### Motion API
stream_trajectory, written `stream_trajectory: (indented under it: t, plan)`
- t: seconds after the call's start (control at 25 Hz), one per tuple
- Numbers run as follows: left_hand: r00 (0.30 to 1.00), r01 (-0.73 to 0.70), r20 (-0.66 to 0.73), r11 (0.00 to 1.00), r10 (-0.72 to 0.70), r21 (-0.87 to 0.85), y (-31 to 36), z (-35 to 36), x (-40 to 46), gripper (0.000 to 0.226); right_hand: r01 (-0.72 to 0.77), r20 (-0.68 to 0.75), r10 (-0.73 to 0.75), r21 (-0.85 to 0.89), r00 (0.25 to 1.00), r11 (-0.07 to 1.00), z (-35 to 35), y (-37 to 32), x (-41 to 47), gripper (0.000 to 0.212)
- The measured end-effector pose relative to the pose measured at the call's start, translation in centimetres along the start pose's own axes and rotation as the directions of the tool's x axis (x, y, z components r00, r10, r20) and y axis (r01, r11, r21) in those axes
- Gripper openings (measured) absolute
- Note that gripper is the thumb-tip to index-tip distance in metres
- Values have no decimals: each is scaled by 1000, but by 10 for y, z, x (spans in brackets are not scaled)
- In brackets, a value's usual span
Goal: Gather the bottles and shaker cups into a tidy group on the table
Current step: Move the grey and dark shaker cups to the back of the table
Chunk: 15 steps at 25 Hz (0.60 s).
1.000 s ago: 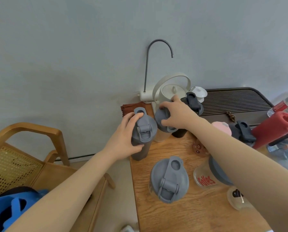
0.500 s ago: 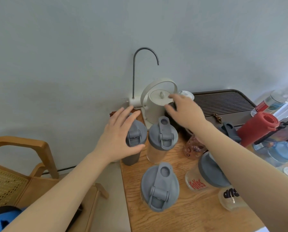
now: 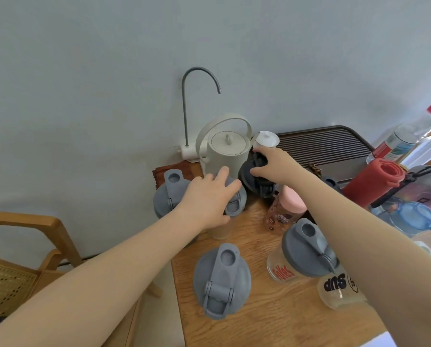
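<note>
Several grey-lidded shaker cups stand on the wooden table (image 3: 267, 319). My left hand (image 3: 210, 196) rests on the lid of a pale shaker cup (image 3: 232, 209), fingers wrapped over it. To its left stands a dark shaker cup (image 3: 169, 194), free of my hand. My right hand (image 3: 274, 165) grips the lid of a black shaker cup (image 3: 257, 180) beside the kettle. A big grey-lidded shaker (image 3: 222, 279) stands near the front. A clear cup with red lettering (image 3: 299, 256), a small "sup" bottle (image 3: 339, 289) and a pink-lidded bottle (image 3: 284, 209) stand under my right arm.
A beige kettle (image 3: 225, 151) and a thin grey faucet (image 3: 184, 108) stand at the back by the wall. A dark ribbed tray (image 3: 322, 146), a red rolled bottle (image 3: 372, 179), a clear water bottle (image 3: 404, 139) and a blue jug (image 3: 409, 216) fill the right. A wooden chair (image 3: 34, 246) is at left.
My left hand has let go of the dark shaker and moved right onto the pale shaker's lid. My right hand has left the pale shaker and closed on the black shaker.
</note>
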State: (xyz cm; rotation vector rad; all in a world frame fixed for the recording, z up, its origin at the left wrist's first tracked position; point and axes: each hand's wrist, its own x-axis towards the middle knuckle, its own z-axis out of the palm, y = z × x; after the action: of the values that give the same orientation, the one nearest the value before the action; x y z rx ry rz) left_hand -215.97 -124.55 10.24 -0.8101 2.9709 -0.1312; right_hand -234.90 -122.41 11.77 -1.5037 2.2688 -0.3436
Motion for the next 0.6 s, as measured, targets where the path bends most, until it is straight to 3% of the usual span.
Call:
stream_trajectory:
  t: [0.36, 0.6]
  plan:
    - [995, 95, -33, 995, -96, -39, 0, 6, 3, 72, 42, -121, -94, -378, 988, 925, 19, -16, -22, 17]
    - [997, 71, -27, 996, -72, -63, -3, 6, 1, 68, 49, -175, -120, -366, 977, 929, 32, -2, -12, 32]
